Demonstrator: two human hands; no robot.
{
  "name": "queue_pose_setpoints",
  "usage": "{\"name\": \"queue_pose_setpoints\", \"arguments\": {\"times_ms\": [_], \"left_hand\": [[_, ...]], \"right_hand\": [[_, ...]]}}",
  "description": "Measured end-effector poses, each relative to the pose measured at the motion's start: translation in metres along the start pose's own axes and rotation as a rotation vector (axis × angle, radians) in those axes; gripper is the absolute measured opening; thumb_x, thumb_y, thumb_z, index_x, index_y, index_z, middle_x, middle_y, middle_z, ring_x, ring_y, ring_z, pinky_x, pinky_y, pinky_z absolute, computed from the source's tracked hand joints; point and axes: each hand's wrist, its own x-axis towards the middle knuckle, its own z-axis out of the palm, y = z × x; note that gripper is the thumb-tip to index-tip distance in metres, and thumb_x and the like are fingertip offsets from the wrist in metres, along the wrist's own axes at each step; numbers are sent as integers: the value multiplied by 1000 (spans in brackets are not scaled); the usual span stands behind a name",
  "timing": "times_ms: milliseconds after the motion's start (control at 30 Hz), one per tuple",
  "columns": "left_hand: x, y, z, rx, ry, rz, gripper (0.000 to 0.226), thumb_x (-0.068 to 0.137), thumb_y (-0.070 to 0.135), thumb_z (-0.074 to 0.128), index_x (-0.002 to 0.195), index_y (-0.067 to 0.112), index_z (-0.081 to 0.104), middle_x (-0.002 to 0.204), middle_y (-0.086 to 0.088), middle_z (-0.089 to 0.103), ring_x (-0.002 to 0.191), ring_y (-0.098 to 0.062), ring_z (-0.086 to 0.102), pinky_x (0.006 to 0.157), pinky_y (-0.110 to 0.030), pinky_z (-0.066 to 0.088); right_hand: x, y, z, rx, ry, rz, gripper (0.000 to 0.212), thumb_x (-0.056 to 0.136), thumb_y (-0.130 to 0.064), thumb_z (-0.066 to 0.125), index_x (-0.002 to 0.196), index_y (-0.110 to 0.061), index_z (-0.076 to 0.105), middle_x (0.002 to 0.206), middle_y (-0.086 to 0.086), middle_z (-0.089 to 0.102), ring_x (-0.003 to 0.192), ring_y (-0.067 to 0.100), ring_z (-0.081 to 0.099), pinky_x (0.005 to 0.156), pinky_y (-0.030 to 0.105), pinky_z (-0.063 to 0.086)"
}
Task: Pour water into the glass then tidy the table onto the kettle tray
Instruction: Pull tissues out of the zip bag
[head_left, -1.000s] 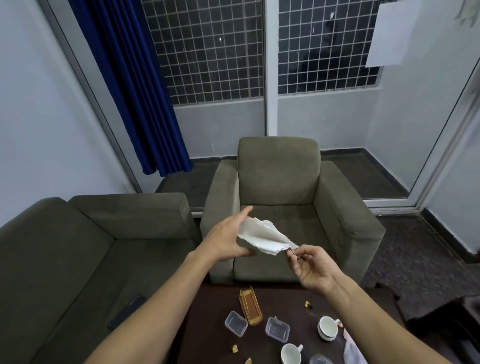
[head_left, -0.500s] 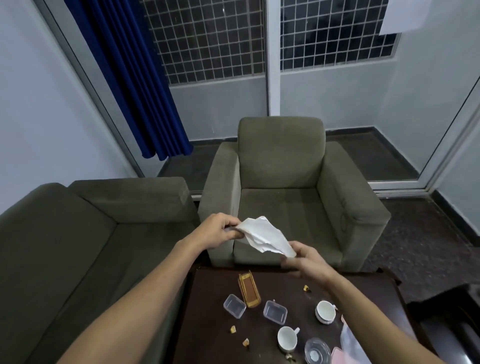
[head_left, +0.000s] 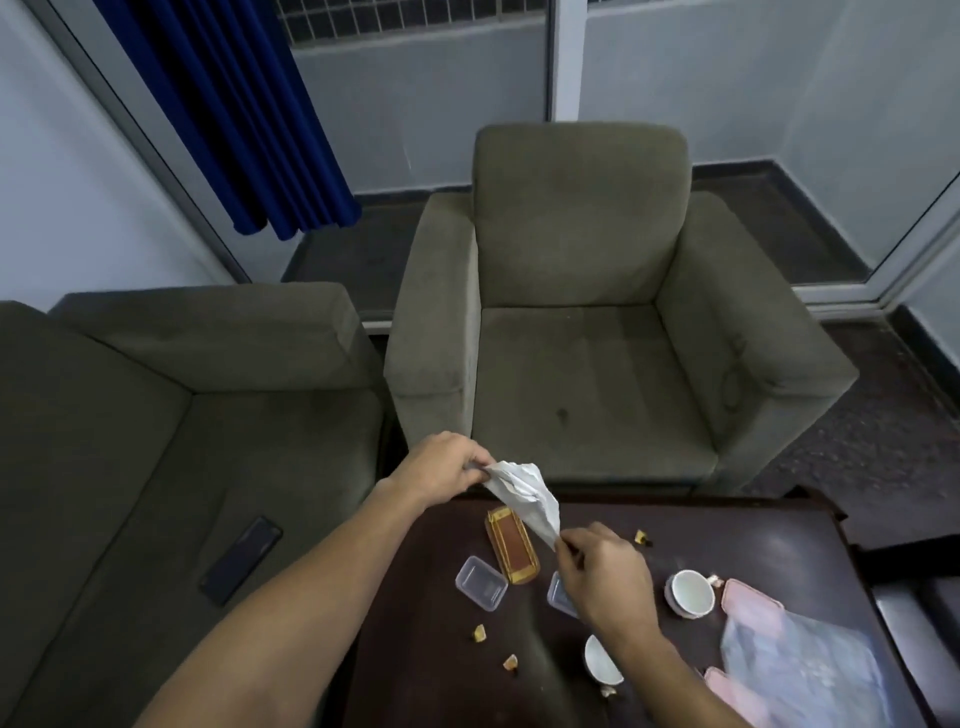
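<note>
Both hands (head_left: 444, 475) (head_left: 605, 579) pinch tissue (head_left: 524, 493), stretched diagonally, upper-left to lower-right.

Both hands came lower in the frame, down over the dark table (head_left: 753, 545). The white tissue (head_left: 524, 493), spread wider before, got pulled taut between the left hand (head_left: 441, 475) and right hand (head_left: 602, 577), slanting down-right.

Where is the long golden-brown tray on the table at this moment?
In the head view, the golden-brown tray lies on the far left part of the dark table, under the white tissue held by both hands, with a clear plastic box beside it.
</note>
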Motion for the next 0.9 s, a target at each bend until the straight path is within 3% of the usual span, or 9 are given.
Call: {"name": "queue_pose_setpoints", "arguments": {"times_ms": [167, 400, 533, 667, 767, 900], "left_hand": [[39, -46, 67, 67, -82, 56, 21, 98, 25, 66, 112, 36, 78, 117, 16, 75, 115, -11, 64, 99, -35, 52], [92, -85, 147, 90, -121, 94, 28, 98, 22, 63, 117, 38, 76, 121, 13, 73, 118, -16, 59, 102, -39, 50], [113, -104, 176, 87, -143, 96, 26, 97, 23, 64, 115, 36, 77, 119, 12, 74, 116, -16, 62, 101, -38, 51], [124, -119, 195, 72, -186, 76, 23, 95, 23, 67, 111, 34, 79, 114, 9, 76, 112, -18, 67, 99, -39, 53], [128, -129, 205, 77, -194, 85, 23, 95, 24, 67, 112, 34, 78, 117, 10, 76, 114, -18, 66, 101, -38, 52], [130, -137, 212, 77, -214, 98, 23, 96, 24, 66, 114, 34, 77, 119, 11, 74, 116, -16, 64, 101, -36, 50]], "right_hand": [[2, 18, 76, -91, -53, 73, 14, 86, -27, 71, 73, -23, 71, 73, -4, 60, 63, 25, 64, 51, 28, 35], [19, 42, 157, -147, -121, 164, 17, 85, -21, 74, 68, -20, 69, 70, 0, 65, 54, 30, 64, 50, 26, 31], [25, 52, 186, -159, -199, 157, 18, 90, -19, 64, 74, -14, 72, 73, 3, 70, 59, 26, 66, 49, 33, 43], [27, 57, 205, -161, -215, 196, 18, 91, -15, 64, 76, -10, 73, 76, 7, 71, 61, 30, 68, 49, 32, 40], [30, 60, 216, -221, -286, 220, 27, 101, -25, 48, 93, -17, 73, 94, 0, 73, 77, 22, 71, 61, 35, 52], [34, 63, 228, -231, -323, 255, 25, 101, -24, 47, 98, -20, 72, 98, -1, 72, 81, 23, 71, 65, 35, 57]]}}
